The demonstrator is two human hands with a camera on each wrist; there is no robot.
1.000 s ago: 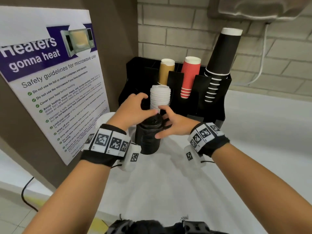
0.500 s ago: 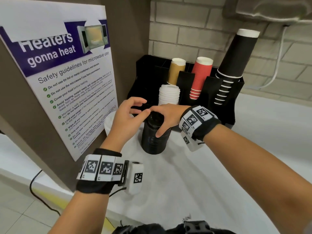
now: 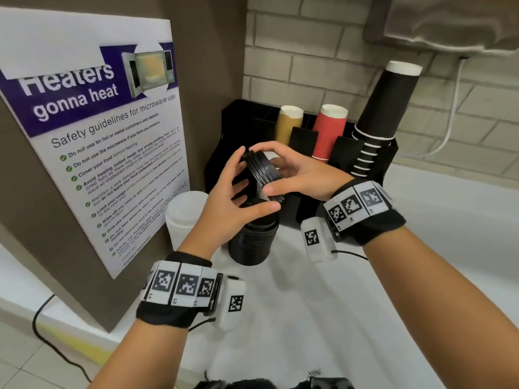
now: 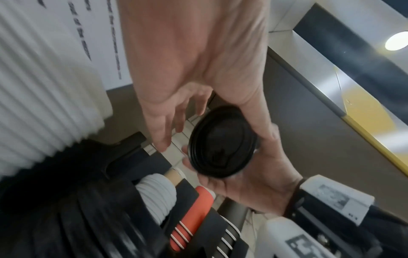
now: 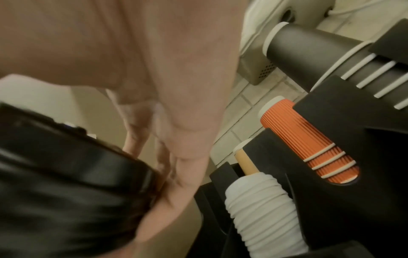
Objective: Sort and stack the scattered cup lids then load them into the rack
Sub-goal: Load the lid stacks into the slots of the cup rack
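- White countertop, set against a pale brick wall; large laminated microwave-safety poster fixed to the brown panel at left.
- Black plastic cup-and-lid rack at the back of the counter, loaded with a tall stack of black paper cups, red ribbed cups, tan cups and a column of white lids.
- Tall stack of black plastic cup lids, standing upright on the counter in front of the rack; stack of white lids just beside it on the left.
- Small batch of black lids, tilted, raised above the tall stack and short of the rack.
- Right hand grasping that batch, thumb and fingers curled round its rim.
- Left hand with fingers loosely spread, touching the batch's left edge.
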